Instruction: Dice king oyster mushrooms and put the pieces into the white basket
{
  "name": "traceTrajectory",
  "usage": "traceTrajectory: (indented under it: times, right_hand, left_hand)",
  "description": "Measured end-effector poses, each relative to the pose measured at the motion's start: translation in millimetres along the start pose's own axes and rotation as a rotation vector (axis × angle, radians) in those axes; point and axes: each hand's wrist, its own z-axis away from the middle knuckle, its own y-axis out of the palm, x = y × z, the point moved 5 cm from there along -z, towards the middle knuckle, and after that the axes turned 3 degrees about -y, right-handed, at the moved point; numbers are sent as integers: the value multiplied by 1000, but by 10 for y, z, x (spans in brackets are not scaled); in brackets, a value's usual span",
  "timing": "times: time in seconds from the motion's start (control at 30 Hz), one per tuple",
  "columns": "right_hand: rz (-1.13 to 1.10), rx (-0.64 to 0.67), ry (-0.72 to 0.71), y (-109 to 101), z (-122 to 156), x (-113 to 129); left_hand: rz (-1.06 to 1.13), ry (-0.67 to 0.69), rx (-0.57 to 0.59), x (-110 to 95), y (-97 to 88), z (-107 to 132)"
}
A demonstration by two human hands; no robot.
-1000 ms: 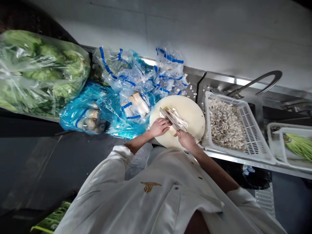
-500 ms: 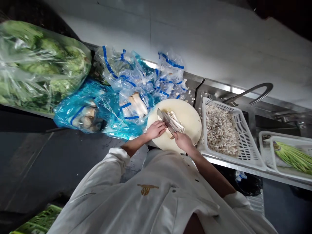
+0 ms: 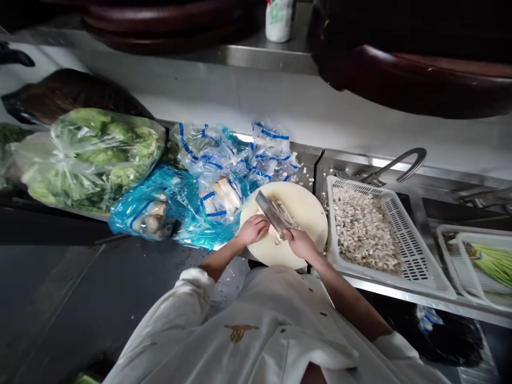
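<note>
A round pale cutting board (image 3: 308, 213) lies on the steel counter in front of me. My right hand (image 3: 301, 244) is closed round the handle of a cleaver (image 3: 270, 213), whose blade rests across the board. Strips of pale mushroom (image 3: 285, 212) lie beside the blade on its right. My left hand (image 3: 253, 229), fingers curled, presses down on the board just left of the blade; what lies under it is hidden.
A white slotted basket (image 3: 416, 250) of diced mushroom sits right of the board, by a tap (image 3: 396, 162). Blue-striped bags of mushrooms (image 3: 218, 178) and a bag of greens (image 3: 92, 157) lie to the left. A tray with green stalks (image 3: 494, 261) is far right. A shelf (image 3: 240, 53) hangs overhead.
My view has tilted up, so the shelf above now shows. The cleaver has shifted slightly along the mushroom; both hands stay on the board.
</note>
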Motion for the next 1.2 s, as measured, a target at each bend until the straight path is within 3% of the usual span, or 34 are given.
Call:
traceTrajectory:
  times: [0.1, 0.17, 0.27, 0.33, 0.43, 0.5, 0.57, 0.67, 0.77, 0.83, 0.93, 1.07, 1.13, 1.2]
  right_hand:
    - [-403, -45, 65, -54, 194, -170]
    - [-763, 50, 137, 65, 290, -223]
    - [-1122, 220, 218, 227, 340, -229]
    - [-1177, 222, 253, 205, 343, -331]
    - [-942, 50, 234, -23, 377, -698]
    - [-585, -64, 177, -196, 431, -942]
    - [-225, -94, 139, -251, 485, -1066]
    - [22, 0, 122, -86, 532, -1002]
    - [-55, 103, 46, 102, 558, -812]
    - [-174, 141, 43, 104, 575, -818]
    - [-196, 82, 105, -106, 574, -1077]
    - [7, -30, 144, -481, 517, -1410]
    - [58, -25, 127, -598, 484, -1441]
    - [95, -18, 101, -673, 460, -1395]
  left_hand:
    - [144, -347, -326, -59, -41, -13]
    - [351, -567, -468, -122, 93, -62]
    - [683, -685, -303, -267, 454, -277]
    - [744, -771, -251, -268, 550, -307]
    - [632, -911, -399, -115, 378, -87]
    - [476, -963, -472, -35, 216, 93]
    - [274, -1006, -441, -31, 177, 149]
    - [-57, -1148, -253, -147, 441, -61]
    - [-293, -1343, -188, -304, 815, -368]
    - [-342, -1291, -173, -377, 1005, -548]
    - [-372, -1032, -49, -399, 1113, -699]
    - [-372, -742, 220, -272, 886, -802]
    - [-325, -533, 418, -217, 723, -876]
    - [-307, -395, 546, -169, 566, -910]
